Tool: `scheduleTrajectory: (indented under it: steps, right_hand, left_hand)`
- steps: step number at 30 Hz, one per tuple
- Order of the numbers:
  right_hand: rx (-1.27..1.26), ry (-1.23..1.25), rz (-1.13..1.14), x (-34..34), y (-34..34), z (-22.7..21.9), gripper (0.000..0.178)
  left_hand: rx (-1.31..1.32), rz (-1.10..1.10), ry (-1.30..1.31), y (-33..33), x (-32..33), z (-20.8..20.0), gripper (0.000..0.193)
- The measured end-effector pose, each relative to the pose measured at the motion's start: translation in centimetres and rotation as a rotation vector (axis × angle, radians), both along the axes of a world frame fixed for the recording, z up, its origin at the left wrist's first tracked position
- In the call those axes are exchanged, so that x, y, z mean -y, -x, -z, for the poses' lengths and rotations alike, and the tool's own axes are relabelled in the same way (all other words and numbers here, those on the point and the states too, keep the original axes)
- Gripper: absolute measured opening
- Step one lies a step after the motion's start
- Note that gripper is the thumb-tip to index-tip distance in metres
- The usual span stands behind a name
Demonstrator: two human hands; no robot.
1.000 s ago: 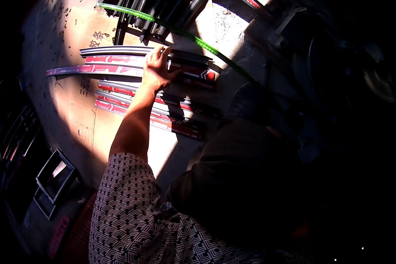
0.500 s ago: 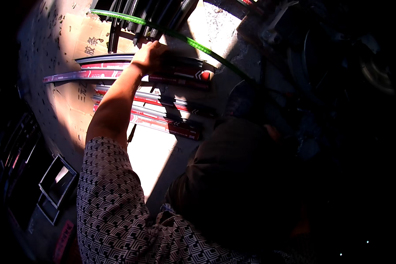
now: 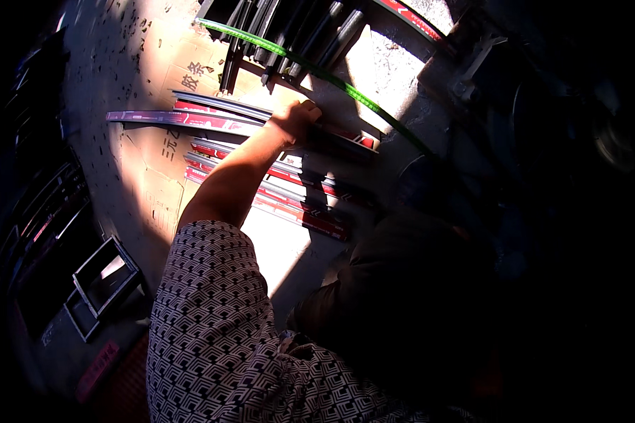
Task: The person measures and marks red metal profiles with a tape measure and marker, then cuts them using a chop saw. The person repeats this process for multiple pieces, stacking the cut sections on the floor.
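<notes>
My left hand [image 3: 294, 120], on a bare forearm with a patterned sleeve, reaches over a group of long strips on the ground. Its fingers curl down at the upper grey-and-red profile strip [image 3: 222, 104], right of the strip's middle; the fingertips are hidden. Just nearer lies a longer purplish-red strip [image 3: 144, 118], partly covered by my wrist. More red-and-silver strips [image 3: 289, 206] lie side by side below, their right ends in shadow. My right hand cannot be made out in the dark right side.
Flattened cardboard [image 3: 159, 187] lies under the strips. Beyond them is a bundle of black bars [image 3: 282, 42], crossed by a bright green strip [image 3: 261, 44]. Another red strip [image 3: 413, 20] lies at the far right. Rectangular frames [image 3: 106, 278] stand at the left.
The view has shifted, so the scene sits further right in it. My left hand has moved slightly right and nearer over the upper strips, its fingers still curled.
</notes>
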State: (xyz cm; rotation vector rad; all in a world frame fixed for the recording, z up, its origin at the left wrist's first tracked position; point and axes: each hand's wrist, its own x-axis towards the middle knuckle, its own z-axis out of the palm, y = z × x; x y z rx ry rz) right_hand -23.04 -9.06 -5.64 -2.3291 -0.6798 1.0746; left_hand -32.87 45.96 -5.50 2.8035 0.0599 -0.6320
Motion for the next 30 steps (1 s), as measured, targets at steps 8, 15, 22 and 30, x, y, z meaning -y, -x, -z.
scheduleTrajectory:
  steps: [8,15,22,30]
  right_hand:
    - [0.045,0.027,-0.074,2.0,-0.1,2.3,0.029]
    - [-0.076,0.074,-0.077,1.0,-0.9,1.0,0.035]
    - [-0.029,0.095,-0.077,2.3,0.0,0.7,0.036]
    - [-0.007,0.144,-0.052,2.2,1.7,-1.0,0.038]
  left_hand:
    - [-0.233,-0.098,-0.085,-0.7,1.8,-1.6,0.035]
    - [-0.179,-0.029,-0.134,-2.0,2.4,-2.5,0.035]
    - [0.022,-0.072,-0.22,1.1,3.5,-1.4,0.02]
    - [0.195,-0.031,-0.146,3.7,6.4,-3.0,0.006]
